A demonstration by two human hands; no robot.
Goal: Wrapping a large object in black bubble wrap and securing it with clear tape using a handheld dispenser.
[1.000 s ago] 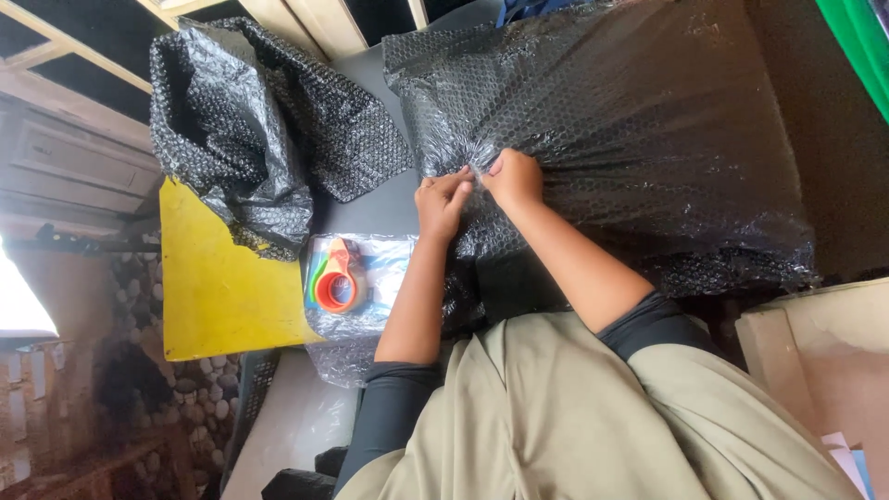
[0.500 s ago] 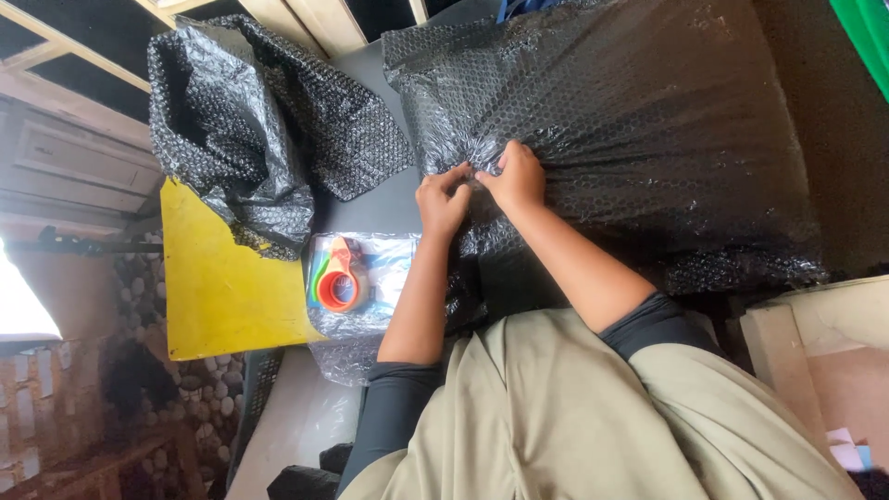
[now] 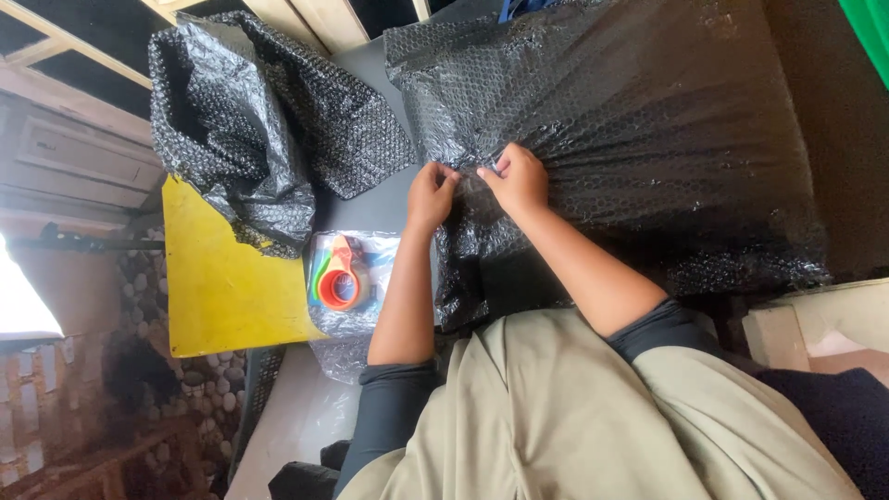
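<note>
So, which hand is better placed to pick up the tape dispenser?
Probably left: the left hand grips the wrap at its edge nearest the tape dispenser; the right hand pinches it farther over and would cross the left arm.

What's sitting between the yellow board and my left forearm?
In the head view, an orange tape dispenser lies there on a clear bubble-wrap sheet, between the yellow board and the left forearm.
</note>
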